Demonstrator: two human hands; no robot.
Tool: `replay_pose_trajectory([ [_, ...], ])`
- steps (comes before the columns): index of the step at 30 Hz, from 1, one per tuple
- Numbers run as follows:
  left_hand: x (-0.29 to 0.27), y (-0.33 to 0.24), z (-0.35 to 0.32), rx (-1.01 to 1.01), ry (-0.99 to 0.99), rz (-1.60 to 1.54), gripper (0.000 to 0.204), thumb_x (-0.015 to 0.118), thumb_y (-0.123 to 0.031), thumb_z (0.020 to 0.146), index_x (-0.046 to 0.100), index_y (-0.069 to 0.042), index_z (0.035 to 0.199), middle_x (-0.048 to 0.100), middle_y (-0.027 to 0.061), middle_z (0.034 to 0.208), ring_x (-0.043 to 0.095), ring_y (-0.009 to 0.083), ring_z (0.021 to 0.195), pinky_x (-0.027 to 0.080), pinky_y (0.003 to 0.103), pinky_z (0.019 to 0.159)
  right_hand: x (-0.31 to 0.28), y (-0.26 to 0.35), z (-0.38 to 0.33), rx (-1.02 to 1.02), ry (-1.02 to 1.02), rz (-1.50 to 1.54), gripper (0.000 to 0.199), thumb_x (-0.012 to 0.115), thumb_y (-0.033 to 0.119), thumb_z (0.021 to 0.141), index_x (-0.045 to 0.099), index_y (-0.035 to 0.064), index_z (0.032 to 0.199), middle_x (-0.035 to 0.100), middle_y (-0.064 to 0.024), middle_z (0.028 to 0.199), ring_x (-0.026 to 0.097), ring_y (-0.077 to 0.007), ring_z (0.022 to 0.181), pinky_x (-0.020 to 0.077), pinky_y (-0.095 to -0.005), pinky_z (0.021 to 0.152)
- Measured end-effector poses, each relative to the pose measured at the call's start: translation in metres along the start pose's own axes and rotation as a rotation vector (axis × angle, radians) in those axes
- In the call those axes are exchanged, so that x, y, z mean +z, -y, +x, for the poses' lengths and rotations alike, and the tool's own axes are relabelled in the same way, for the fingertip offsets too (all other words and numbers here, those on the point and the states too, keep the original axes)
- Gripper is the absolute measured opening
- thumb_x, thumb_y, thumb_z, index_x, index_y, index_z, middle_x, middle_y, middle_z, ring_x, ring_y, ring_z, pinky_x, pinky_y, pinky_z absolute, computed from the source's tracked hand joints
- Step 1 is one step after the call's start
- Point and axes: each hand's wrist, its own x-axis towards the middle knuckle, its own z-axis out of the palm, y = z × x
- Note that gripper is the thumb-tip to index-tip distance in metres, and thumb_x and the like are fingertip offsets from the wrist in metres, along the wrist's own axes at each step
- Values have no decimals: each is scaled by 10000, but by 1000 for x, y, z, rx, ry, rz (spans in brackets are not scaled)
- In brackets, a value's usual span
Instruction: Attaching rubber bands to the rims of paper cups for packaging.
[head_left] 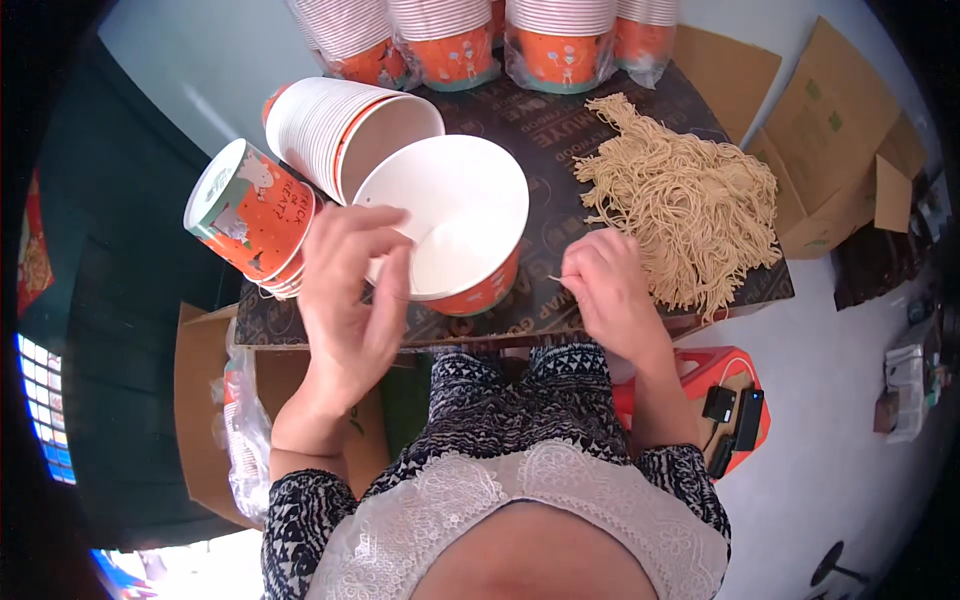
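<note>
A white-lined orange paper bucket (465,195) stands at the table's near edge, its mouth tilted toward me. My left hand (350,270) is at its left rim, thumb and fingers apart; whether the hand touches the rim is hard to tell. To the bucket's right, my right hand (607,290) pinches a thin cord, whose pale tip (556,279) pokes out left of the fingertips. The rest of that cord is hidden by the hand. Just beyond the right hand lies a heap of beige cords (690,205).
Left of the bucket lie a nested stack of buckets (315,130) and another orange stack (262,215). Bagged bucket stacks (450,50) line the back of the dark table (545,130). Open cardboard boxes (830,130) stand at right; a red stool (715,375) sits below.
</note>
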Motion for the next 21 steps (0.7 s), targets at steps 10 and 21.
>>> replay_pose_trajectory([
  [10,8,-27,13,-18,155,-85,58,638,28,875,590,-2,888,634,135,834,611,290,729,475,380,713,-3,56,8,279,-137,725,46,619,0,911,573,-9,907,589,-69,794,542,-123,686,449,-266,631],
  [21,29,-49,-4,20,314,-272,191,713,-81,882,542,-40,808,556,115,640,571,305,528,442,373,476,-13,66,12,-9,-162,591,132,664,-58,835,569,-10,913,580,-117,796,567,-245,676,452,-325,601],
])
